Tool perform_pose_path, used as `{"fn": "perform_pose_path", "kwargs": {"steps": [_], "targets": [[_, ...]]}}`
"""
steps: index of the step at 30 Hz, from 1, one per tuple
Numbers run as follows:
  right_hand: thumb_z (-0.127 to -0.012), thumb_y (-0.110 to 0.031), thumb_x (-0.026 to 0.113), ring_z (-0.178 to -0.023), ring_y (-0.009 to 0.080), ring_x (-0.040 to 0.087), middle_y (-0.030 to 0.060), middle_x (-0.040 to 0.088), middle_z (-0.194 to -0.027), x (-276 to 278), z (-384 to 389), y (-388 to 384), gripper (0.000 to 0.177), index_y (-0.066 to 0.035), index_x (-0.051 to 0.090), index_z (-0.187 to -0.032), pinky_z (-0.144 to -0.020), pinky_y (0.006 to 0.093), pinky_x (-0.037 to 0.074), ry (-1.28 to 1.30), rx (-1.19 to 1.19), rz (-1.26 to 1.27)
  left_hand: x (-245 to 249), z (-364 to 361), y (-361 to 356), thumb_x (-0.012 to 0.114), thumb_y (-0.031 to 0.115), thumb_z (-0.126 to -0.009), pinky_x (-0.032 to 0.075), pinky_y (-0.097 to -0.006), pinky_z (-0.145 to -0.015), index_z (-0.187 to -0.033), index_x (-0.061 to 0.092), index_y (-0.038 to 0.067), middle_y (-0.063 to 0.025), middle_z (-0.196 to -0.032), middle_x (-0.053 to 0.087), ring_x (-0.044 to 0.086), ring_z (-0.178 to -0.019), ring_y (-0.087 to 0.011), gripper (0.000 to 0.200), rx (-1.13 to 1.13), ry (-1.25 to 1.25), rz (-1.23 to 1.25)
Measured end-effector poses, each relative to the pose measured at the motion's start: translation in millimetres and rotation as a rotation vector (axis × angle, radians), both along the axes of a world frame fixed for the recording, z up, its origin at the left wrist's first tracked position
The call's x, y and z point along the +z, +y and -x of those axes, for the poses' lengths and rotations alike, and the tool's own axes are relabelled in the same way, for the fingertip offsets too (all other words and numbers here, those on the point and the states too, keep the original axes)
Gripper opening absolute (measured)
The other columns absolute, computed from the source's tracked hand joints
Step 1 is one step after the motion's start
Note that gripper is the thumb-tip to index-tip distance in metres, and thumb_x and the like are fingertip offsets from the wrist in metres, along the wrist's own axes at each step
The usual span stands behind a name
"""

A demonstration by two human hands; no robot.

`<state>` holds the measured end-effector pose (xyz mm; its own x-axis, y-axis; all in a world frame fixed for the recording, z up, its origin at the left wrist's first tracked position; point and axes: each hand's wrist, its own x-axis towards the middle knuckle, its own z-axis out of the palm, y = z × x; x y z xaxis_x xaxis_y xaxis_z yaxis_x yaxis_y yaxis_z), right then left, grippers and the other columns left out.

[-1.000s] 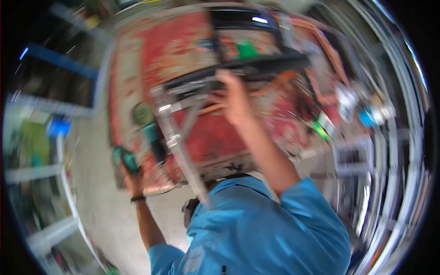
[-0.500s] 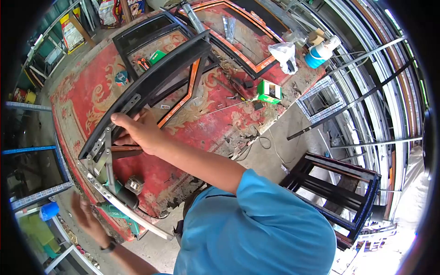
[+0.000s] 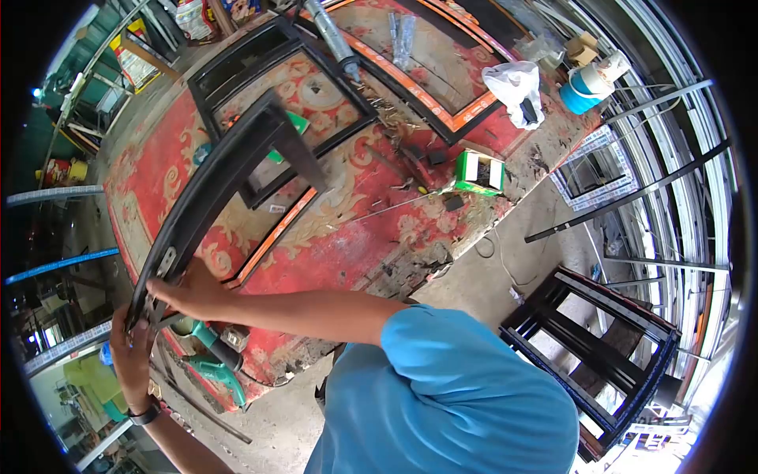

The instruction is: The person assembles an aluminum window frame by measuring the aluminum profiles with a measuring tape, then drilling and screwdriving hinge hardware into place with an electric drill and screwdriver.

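Gripping near corner of black window frame point(image 3: 229, 170) with both hands: left hand point(image 3: 130, 355) fingers curled round the end, right hand point(image 3: 185, 292) fingers closed over the rail beside the metal hinge bracket point(image 3: 164, 262), holding it tilted on edge with far end raised over the red-carpeted surface point(image 3: 355, 237). Sitting just under that corner: green drill point(image 3: 209, 359), so a slip likely drops frame onto it or pinches fingers at the hinge. Further out, risk of swinging raised end into flat frame point(image 3: 237, 54) or green box point(image 3: 479, 170).
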<state>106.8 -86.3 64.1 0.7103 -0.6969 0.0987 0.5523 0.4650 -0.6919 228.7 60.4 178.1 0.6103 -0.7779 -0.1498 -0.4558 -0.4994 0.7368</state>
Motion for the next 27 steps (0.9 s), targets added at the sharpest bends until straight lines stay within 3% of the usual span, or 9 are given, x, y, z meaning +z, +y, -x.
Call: {"fn": "perform_pose_path", "kwargs": {"steps": [1,2,3,5,11,19,23,24,27], "targets": [[-0.093,-0.024,0.07,-0.064,0.0102,0.066,0.005,0.069,-0.08,-1.4,-2.8,-1.8,0.022,-0.004,0.067,-0.102,-0.054,0.0311,0.056,-0.003,-0.043,0.033,-5.6,-13.0,3.2,0.067,0.012,-0.096,0.046,-0.0232,-0.075,-0.127,0.059,0.002,-0.0021,-0.104,0.064,0.056,-0.086,-0.0082,0.033,0.063,0.173,0.001],[-0.092,-0.022,0.069,-0.07,0.0119,0.067,0.0057,0.07,-0.08,11.1,10.5,-10.4,0.02,-0.003,0.067,-0.099,-0.061,0.0343,0.055,0.05,0.103,-0.05,-7.0,-12.5,-2.3,0.069,0.011,-0.095,0.046,-0.0206,-0.07,-0.125,0.06,0.002,0.0024,-0.097,0.063,0.054,-0.079,-0.0042,0.032,-0.002,0.075,0.032],[-0.09,-0.02,0.069,-0.075,0.0138,0.067,0.006,0.069,-0.079,6.2,-0.6,-9.9,0.019,-0.002,0.067,-0.097,-0.067,0.0367,0.053,0.017,-0.113,0.115,-9.3,-15.4,-3.2,0.069,0.01,-0.095,0.047,-0.0215,-0.07,-0.126,0.06,0.003,0.0023,-0.097,0.063,0.055,-0.079,-0.0049,0.033,0.019,0.094,0.042],[-0.089,-0.019,0.068,-0.076,0.0146,0.066,0.0069,0.068,-0.077,0.2,-2.6,-6.8,0.018,-0.002,0.067,-0.093,-0.069,0.0376,0.053,0.037,-0.068,0.067,-17.3,-28.3,6.2,0.07,0.009,-0.094,0.049,-0.0234,-0.07,-0.126,0.059,0.003,0.002,-0.096,0.063,0.056,-0.079,-0.0062,0.035,0.068,0.135,0.059],[-0.09,-0.015,0.069,-0.076,0.0128,0.064,0.0035,0.065,-0.081,-4.2,-4.3,-7.2,0.016,-0.004,0.064,-0.101,-0.069,0.0334,0.053,-0.001,0.003,0.056,-22.6,-36.0,15.8,0.074,0.012,-0.091,0.05,-0.0221,-0.063,-0.122,0.06,0.004,0.0007,-0.097,0.064,0.059,-0.077,-0.0062,0.035,0.176,0.256,0.104],[-0.088,-0.014,0.068,-0.076,0.0135,0.061,0.0053,0.065,-0.079,2.2,-14.6,-11.5,0.013,-0.003,0.065,-0.093,-0.067,0.0366,0.051,0.006,-0.109,0.002,-34.4,-16.9,-2.4,0.078,0.016,-0.089,0.048,-0.0164,-0.059,-0.115,0.057,0.008,0.0032,-0.087,0.06,0.055,-0.067,-0.0034,0.035,0.405,0.409,0.336],[-0.088,-0.023,0.075,-0.088,0.0173,0.067,0.0065,0.069,-0.091,7.8,29.6,-44.0,0.029,-0.004,0.063,-0.107,-0.079,0.0362,0.056,0.032,0.317,0.102,-34.5,-39.2,22.7,0.082,0.015,-0.085,0.044,-0.0161,-0.059,-0.112,0.057,0.008,0.0039,-0.088,0.06,0.054,-0.067,-0.0039,0.038,0.312,0.469,0.218],[-0.087,-0.029,0.077,-0.104,0.0208,0.068,0.01,0.068,-0.106,0.6,40.6,-48.4,0.044,-0.003,0.06,-0.118,-0.089,0.0379,0.057,-0.056,0.485,0.031,-38.7,-31.4,19.0,0.083,0.016,-0.084,0.042,-0.0166,-0.059,-0.111,0.057,0.008,0.0043,-0.09,0.061,0.053,-0.068,-0.0034,0.039,0.303,0.442,0.283],[-0.089,-0.033,0.078,-0.115,0.0238,0.065,0.0176,0.061,-0.126,-57.0,100.2,-66.5,0.059,0.0,0.052,-0.129,-0.095,0.0389,0.055,0.191,0.517,0.253,-41.7,-19.4,14.1,0.084,0.016,-0.084,0.041,-0.0165,-0.059,-0.11,0.057,0.008,0.0048,-0.092,0.061,0.052,-0.07,-0.0023,0.038,0.31,0.396,0.345]]}}
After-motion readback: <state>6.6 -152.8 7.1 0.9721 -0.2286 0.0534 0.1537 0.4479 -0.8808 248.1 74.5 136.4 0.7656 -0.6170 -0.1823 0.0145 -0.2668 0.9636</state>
